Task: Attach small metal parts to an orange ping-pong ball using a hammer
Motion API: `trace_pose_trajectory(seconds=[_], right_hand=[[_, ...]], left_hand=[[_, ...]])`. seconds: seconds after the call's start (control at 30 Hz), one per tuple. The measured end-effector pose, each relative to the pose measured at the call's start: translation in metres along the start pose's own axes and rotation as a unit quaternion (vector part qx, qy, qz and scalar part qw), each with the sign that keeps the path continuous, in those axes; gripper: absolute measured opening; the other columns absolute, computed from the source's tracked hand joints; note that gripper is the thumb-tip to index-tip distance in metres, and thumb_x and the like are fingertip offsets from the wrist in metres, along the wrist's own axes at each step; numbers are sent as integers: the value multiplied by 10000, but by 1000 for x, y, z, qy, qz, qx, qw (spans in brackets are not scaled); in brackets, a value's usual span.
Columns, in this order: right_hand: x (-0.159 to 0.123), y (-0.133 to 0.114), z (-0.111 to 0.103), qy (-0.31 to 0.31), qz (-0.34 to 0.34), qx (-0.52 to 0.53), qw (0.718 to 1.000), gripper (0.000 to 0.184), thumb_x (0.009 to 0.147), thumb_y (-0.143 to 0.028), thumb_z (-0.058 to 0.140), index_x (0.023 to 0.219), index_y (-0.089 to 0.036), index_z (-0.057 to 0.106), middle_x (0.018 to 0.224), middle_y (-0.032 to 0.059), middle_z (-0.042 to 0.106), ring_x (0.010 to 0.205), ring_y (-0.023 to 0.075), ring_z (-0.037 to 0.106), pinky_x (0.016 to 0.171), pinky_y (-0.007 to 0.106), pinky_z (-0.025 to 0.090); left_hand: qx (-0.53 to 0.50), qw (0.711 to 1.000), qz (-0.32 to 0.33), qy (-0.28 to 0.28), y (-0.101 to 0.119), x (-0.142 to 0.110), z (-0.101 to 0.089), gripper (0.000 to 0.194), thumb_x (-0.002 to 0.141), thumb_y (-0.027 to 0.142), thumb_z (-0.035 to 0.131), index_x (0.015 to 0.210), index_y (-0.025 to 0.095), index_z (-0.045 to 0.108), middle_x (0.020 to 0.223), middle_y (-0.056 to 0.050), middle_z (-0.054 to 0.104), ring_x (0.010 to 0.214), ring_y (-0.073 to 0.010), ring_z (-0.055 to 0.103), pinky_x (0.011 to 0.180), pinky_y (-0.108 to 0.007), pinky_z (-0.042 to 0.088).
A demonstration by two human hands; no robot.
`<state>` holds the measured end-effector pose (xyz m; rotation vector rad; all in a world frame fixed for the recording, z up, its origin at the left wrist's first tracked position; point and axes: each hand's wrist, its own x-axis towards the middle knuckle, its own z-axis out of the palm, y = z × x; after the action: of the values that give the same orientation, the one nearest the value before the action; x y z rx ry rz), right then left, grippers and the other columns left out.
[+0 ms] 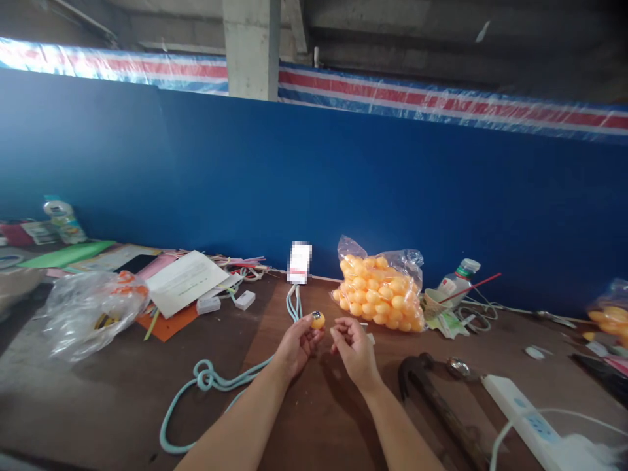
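Observation:
Near the middle of the table my left hand (298, 343) is closed on a small yellow-orange ball (318, 320), held up between its fingertips. A dark, shiny patch shows on top of the ball; its detail is too small to read. Just to the right, apart from the ball, is my right hand (354, 350), its fingers curled together in a pinch. Whatever it may hold is hidden. Behind it stands a clear plastic bag (380, 294) full of similar balls. A light-blue cord (206, 378) lies looped left of my left arm.
A claw hammer (441, 405) and a white power strip (520, 412) lie at right. Behind them are a paper cup (434, 304) and a plastic bottle (458, 282). Papers (186, 282) and a crumpled clear bag (93, 314) cover the left. A blue partition (294, 176) rises behind.

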<state>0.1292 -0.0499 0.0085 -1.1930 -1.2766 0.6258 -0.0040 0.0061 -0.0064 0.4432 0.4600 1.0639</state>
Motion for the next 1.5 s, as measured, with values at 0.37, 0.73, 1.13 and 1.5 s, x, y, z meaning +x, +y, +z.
trace_pose_trajectory(seconds=[0.37,0.73,1.13,1.5], right_hand=[[-1,-9,7,-22,67,74,995,248,750,-416,626,801,-182,563,592,-13,592,510,126,555,536,254,463],[-1,-7,7,-30,94,93,991,246,750,-408,625,805,-181,550,541,-30,574,480,115,527,508,242,438],[2,-5,6,-30,132,121,983,261,703,-408,658,784,-177,565,617,-17,594,417,69,416,388,199,340],[3,-3,4,-29,144,114,983,250,697,-397,666,783,-181,575,707,0,655,390,52,395,367,192,290]], left_hand=[[21,999,1,-42,-2,-2,1,311,759,163,647,1062,150,581,971,-79,655,790,-122,640,743,-225,511],[31,998,-8,-55,-3,-3,3,301,790,167,610,1085,111,605,1030,-119,646,881,-153,625,833,-265,491],[51,998,0,-35,-7,-1,2,290,776,131,623,1065,116,623,1012,-113,659,820,-128,634,824,-250,492],[62,997,1,-36,-5,-3,5,338,745,138,662,1077,102,613,1000,-117,663,803,-129,640,821,-248,491]])
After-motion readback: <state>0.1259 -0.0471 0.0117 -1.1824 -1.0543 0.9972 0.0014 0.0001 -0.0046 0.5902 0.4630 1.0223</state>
